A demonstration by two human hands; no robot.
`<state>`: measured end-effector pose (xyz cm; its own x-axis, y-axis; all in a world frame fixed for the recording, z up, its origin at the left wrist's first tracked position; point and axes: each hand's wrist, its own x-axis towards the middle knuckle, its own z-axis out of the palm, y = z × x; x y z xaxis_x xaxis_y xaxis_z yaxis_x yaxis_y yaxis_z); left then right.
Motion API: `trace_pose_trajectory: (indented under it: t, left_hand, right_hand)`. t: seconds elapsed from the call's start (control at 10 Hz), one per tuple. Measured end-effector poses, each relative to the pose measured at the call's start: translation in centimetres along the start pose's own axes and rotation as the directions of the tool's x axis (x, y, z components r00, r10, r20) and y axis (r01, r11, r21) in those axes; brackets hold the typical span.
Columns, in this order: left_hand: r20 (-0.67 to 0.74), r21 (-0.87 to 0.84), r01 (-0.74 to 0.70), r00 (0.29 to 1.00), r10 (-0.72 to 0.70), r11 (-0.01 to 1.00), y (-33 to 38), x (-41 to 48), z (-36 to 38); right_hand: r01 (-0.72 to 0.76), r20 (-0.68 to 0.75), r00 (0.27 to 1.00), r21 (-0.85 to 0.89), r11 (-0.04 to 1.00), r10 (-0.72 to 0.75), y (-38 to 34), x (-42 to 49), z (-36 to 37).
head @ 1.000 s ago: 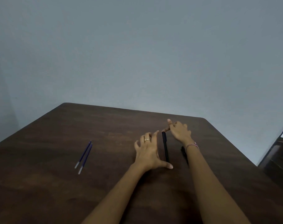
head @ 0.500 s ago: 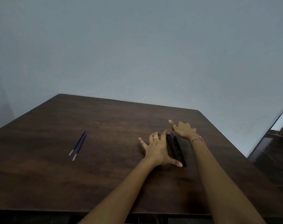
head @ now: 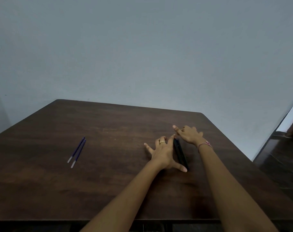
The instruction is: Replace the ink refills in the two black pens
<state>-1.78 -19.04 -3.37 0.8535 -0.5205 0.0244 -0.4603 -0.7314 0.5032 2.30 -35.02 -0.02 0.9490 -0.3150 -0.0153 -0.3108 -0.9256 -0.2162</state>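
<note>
A person's two bare hands work at a dark wooden table (head: pixel 109 128) set against a pale blue-grey wall (head: pixel 142 47), seen from a camera worn on the head.

The two black pens (head: pixel 180 154) lie side by side and touching on the right half of the table, between the two forearms, running away from the person and slightly to the left. The left hand (head: pixel 164 154) rests on the tabletop just beside them with its fingers spread wide and holds nothing. Its thumb (head: pixel 182 168) reaches to the near end of the pens, and its forefinger (head: pixel 172 137) stretches towards their far end, so that the hand brackets the pair along its left side. A ring (head: pixel 162 141) shows on one of the middle fingers.

The right hand (head: pixel 190 134), with a red and white bracelet (head: pixel 204 145) at the wrist, is just beyond the far end of the pens. Its forefinger points out to the left, the other fingers are loosely bent, and it grips nothing. Whether it touches the pens cannot be told.

The two purple refills (head: pixel 77 151) lie close together on the left side of the table, well apart from both hands and from the pens.
</note>
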Motion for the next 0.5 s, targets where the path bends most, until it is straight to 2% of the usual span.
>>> trace_pose_trajectory:
  t: [0.2,0.5]
  left_hand:
    - [0.019,-0.010,0.017,1.000,-0.017,1.000,0.3,0.3,0.0]
    - [0.023,-0.018,0.005,1.000,-0.005,1.000,0.6,-0.4,-0.7]
  right_hand:
    - [0.016,0.002,1.000,0.016,1.000,-0.016,-0.2,-0.5,0.0]
    - [0.025,-0.075,0.997,0.044,0.999,-0.022,-0.6,-1.8,-1.0]
